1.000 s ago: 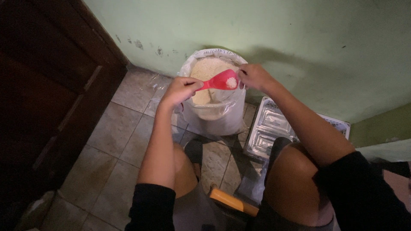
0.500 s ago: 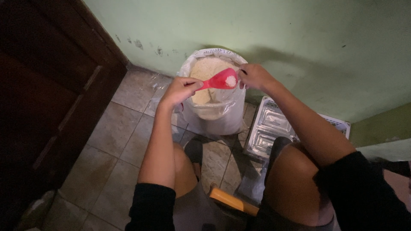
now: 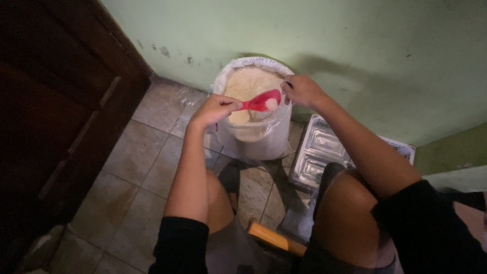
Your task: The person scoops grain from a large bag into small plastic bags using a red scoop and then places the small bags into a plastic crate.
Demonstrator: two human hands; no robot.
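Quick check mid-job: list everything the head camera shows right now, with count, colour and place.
Clear plastic sack of pale grain: one, whitish, on the floor against the wall.
Red plastic scoop: one, red with a little pale grain in its bowl, over the sack's mouth.
Clear plastic lidded containers: a stack, count unclear, transparent, right of the sack.
Wooden door: one, dark brown, left.
Wall: pale green, behind the sack.
Tiled floor: grey-beige.
Wooden seat edge: orange-brown, between the knees.
Left hand: holds the scoop handle.
Right hand: grips the sack's rim.
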